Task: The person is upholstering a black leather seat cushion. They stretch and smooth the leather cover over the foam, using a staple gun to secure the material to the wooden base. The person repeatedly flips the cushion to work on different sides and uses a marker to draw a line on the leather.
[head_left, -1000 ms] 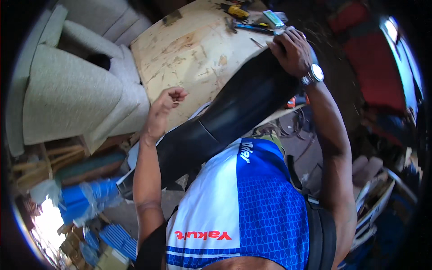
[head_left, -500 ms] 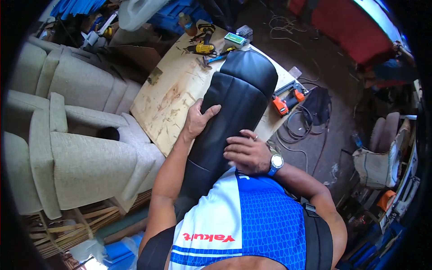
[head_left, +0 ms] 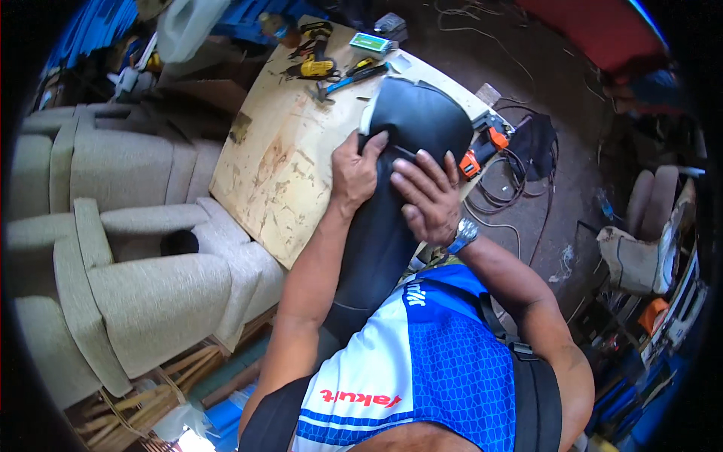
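Observation:
A long black padded seat lies along the wooden board table, its far end rounded and its near end against my body. My left hand rests on the seat's left edge, fingers curled over the cover. Close beside it, my right hand presses flat on top of the seat, fingers spread; a wristwatch sits on that wrist. Neither hand grips anything separate from the seat.
Hand tools with yellow and blue handles and a small box lie at the table's far end. An orange and black power tool with cables sits right of the seat. Beige armchairs stand to the left. Clutter fills the floor on the right.
The seat has come down from a raised, tilted position to lie on the table. Both hands have moved together onto its middle, the right hand sliding further up the seat.

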A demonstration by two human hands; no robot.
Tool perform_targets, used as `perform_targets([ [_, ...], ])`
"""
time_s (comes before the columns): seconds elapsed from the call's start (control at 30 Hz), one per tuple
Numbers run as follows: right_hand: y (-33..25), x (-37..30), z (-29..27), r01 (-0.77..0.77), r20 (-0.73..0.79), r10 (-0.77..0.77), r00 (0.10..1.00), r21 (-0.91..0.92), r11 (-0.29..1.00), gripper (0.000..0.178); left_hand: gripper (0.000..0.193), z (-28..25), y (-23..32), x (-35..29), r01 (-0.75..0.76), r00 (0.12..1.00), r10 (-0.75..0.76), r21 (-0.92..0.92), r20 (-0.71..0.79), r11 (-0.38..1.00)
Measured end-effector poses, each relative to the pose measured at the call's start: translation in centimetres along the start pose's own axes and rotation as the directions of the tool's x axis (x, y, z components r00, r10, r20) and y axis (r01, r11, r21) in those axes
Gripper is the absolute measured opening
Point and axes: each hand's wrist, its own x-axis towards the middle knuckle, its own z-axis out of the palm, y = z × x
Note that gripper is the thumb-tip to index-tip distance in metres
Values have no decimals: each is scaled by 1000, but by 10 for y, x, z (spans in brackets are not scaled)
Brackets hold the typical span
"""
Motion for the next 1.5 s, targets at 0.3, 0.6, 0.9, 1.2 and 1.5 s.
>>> perform_targets([
  [0.3, -131, -82, 62, 327, 129, -416, 900, 430, 841, 39, 30, -26, -8, 16, -190, 981, 194, 198, -2, 962],
  [0.6, -242, -121, 106, 203, 238, -295, 925, 346, 916, 54, 70, -84, -19, 1, 466, 830, -90, -594, 551, 656],
  [0.9, -169, -83, 83, 146, 232, -146, 962, 17, 989, 57, 102, -76, -126, -3, 693, 687, 247, -718, 684, 63],
  [1.2, -111, -58, 44, 34, 160, -18, 987, -97, 995, 60, 102, -49, -108, -24, 622, 744, 309, -783, 592, 5],
  [1.5, -49, -32, 32, -63, 13, 65, 998, -154, 986, 58, 99, -44, -64, -38, 501, 862, -92, -809, 499, 308],
])
